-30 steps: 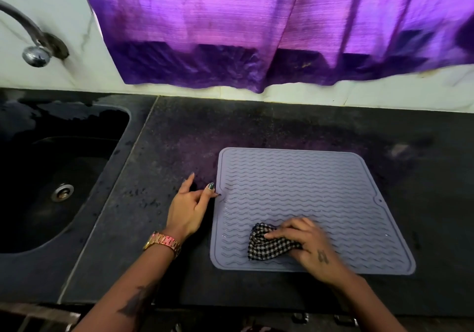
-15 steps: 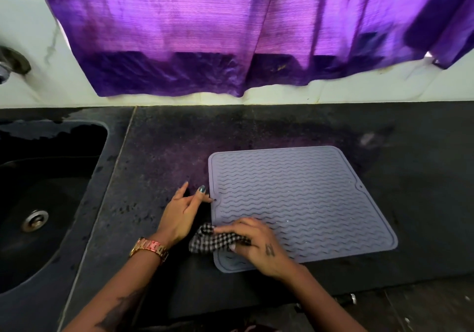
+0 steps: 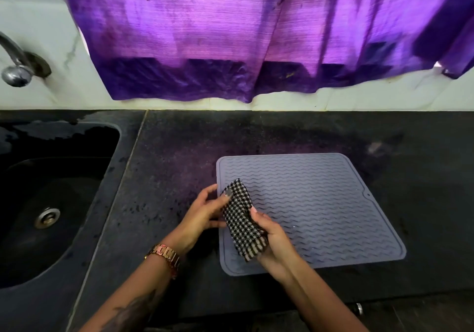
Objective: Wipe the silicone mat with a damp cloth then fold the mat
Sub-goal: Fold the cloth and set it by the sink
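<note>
Grips: left hand and right hand, both pinched on the checked cloth, low centre of the frame. Left thumb and fingers closed on the cloth's upper end; right fingers wrapped round its lower end, palm turned up. Cloth raised clear of the surface, stretched slantwise between the two grips, apparently being refolded or turned to a fresh face.

Silicone mat: grey, wavy-ribbed, lying flat and unfolded on the counter, centre-right of the frame. Near-left edge passed beneath the cloth and hands. Small glints across the ribs, possibly moisture; not certain. Small notch at the right edge.

Surroundings: dark sink with drain at left of the frame; tap at upper left; purple curtain across the top, hanging over the pale wall. Watch on the left wrist.

Step in hand, judged: wiping stage, paused for a re-gather of the cloth; fold not yet begun.

Next move, judged: cloth bunched into one hand and pressed back onto the ribs, other hand pinning an edge against sliding; strokes along the grooves toward the far-right corner. Cloth to be set aside before folding.
</note>
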Action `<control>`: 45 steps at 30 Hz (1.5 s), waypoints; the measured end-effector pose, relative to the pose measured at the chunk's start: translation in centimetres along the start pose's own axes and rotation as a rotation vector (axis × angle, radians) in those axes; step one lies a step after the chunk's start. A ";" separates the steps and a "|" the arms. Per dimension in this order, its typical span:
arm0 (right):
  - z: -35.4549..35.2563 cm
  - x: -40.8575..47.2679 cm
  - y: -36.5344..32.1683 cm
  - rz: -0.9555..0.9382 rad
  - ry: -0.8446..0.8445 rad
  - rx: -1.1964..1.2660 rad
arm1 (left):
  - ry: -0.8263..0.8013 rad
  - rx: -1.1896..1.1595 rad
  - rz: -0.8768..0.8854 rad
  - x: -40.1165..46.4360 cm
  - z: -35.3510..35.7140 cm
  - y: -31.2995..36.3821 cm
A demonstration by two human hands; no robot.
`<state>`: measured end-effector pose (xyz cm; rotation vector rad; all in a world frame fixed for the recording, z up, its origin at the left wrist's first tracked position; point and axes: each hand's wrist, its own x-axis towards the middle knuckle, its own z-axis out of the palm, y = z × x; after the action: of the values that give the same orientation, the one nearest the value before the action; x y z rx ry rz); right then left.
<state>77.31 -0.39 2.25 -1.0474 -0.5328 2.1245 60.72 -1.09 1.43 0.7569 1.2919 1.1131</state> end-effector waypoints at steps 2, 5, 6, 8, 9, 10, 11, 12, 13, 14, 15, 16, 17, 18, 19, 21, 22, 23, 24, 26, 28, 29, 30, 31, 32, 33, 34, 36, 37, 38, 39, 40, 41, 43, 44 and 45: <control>0.1 0.3 -0.2 0.004 -0.008 0.023 | 0.001 -0.069 -0.046 0.0 0.6 0.2; 0.4 0.5 -0.6 -0.016 -0.025 -0.037 | 0.050 -0.238 -0.107 0.1 1.4 0.2; 0.5 0.5 -0.7 -0.033 -0.030 -0.057 | 0.072 -0.309 -0.130 0.1 1.5 0.2; 0.6 0.8 -1.0 -0.071 -0.036 -0.096 | 0.080 -0.405 -0.172 -0.1 1.6 0.6; 0.7 0.9 -1.2 -0.090 -0.035 -0.106 | 0.048 -0.398 -0.180 -0.4 1.7 0.9; 0.8 1.0 -1.4 -0.103 -0.035 -0.116 | 0.007 -0.368 -0.182 -0.7 1.7 1.1; 0.9 1.1 -1.5 -0.112 -0.034 -0.132 | -0.026 -0.338 -0.186 -1.0 1.6 1.1; 1.1 1.3 -1.6 -0.122 -0.034 -0.168 | -0.035 -0.321 -0.192 -1.2 1.6 1.2; 1.2 1.4 -1.7 -0.137 -0.031 -0.223 | -0.028 -0.312 -0.193 -1.5 1.5 1.3; 1.4 1.5 -1.7 -0.154 -0.027 -0.279 | -0.016 -0.312 -0.191 -1.7 1.5 1.3; 1.5 1.7 -1.7 -0.165 -0.030 -0.328 | 0.003 -0.329 -0.177 -1.8 1.3 1.3; 1.7 1.9 -1.7 -0.167 -0.039 -0.361 | 0.022 -0.358 -0.155 -2.0 1.3 1.4; 2.0 2.2 -1.6 -0.159 -0.057 -0.382 | 0.046 -0.396 -0.126 -2.2 1.1 1.5; 2.3 2.4 -1.6 -0.144 -0.081 -0.388 | 0.071 -0.437 -0.094 -2.4 0.9 1.6; 2.7 2.7 -1.5 -0.130 -0.099 -0.389 | 0.093 -0.473 -0.061 -2.6 0.7 1.7; 3.9 3.1 -1.1 -0.097 -0.119 -0.390 | 0.140 -0.530 -0.008 -3.0 0.0 1.8; 4.5 3.5 -0.8 -0.085 -0.125 -0.391 | 0.163 -0.541 0.011 -3.2 -0.4 1.9; 4.9 3.9 -0.4 -0.077 -0.123 -0.402 | 0.184 -0.544 0.026 -3.3 -0.8 2.0; 5.5 4.2 -0.1 -0.079 -0.113 -0.418 | 0.203 -0.548 0.037 -3.4 -1.1 2.0; 6.6 5.0 0.6 -0.168 -0.061 -0.519 | 0.230 -0.553 0.050 -3.4 -2.2 2.0; 7.2 5.9 1.3 -0.371 0.028 -0.729 | 0.223 -0.537 0.050 -3.2 -3.1 2.3; 7.5 6.2 1.5 -0.480 0.074 -0.845 | 0.215 -0.525 0.044 -2.9 -3.6 2.4; 7.6 6.3 1.7 -0.574 0.104 -0.937 | 0.208 -0.514 0.040 -2.6 -3.8 2.6; 7.7 6.4 1.8 -0.647 0.121 -0.998 | 0.201 -0.505 0.034 -2.4 -4.0 2.8; 7.9 6.5 1.9 -0.689 0.132 -1.030 | 0.186 -0.492 0.028 -2.0 -4.3 3.1; 8.0 6.5 1.9 -0.690 0.128 -1.040 | 0.172 -0.480 0.023 -1.5 -4.5 3.3; 8.1 6.6 1.9 -0.657 0.106 -1.027 | 0.160 -0.467 0.017 -1.2 -4.6 3.6; 8.2 7.0 1.6 -0.539 0.048 -0.986 | 0.123 -0.417 -0.005 -0.4 -4.8 4.1; 8.0 7.2 1.4 -0.499 0.028 -0.997 | 0.104 -0.388 -0.018 0.0 -4.8 4.3; 7.7 7.4 1.3 -0.485 0.019 -1.034 | 0.089 -0.368 -0.033 0.3 -4.7 4.4; 7.5 7.4 1.1 -0.489 0.019 -1.079 | 0.080 -0.353 -0.053 0.5 -4.7 4.4; 7.4 7.4 1.0 -0.502 0.026 -1.114 | 0.072 -0.337 -0.074 0.8 -4.8 4.3; 7.3 7.6 0.9 -0.509 0.034 -1.136 | 0.069 -0.316 -0.094 1.0 -5.0 4.3; 7.5 8.2 1.0 -0.512 0.043 -1.171 | 0.079 -0.283 -0.114 1.4 -5.6 4.2; 7.7 8.6 1.0 -0.512 0.035 -1.179 | 0.095 -0.279 -0.117 1.5 -5.9 4.2; 8.1 9.0 1.1 -0.501 0.013 -1.160 | 0.115 -0.284 -0.115 1.6 -6.4 4.2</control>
<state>66.42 5.06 1.65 -1.2818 -1.9079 1.2647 53.50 0.88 3.70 0.4081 1.2223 1.2284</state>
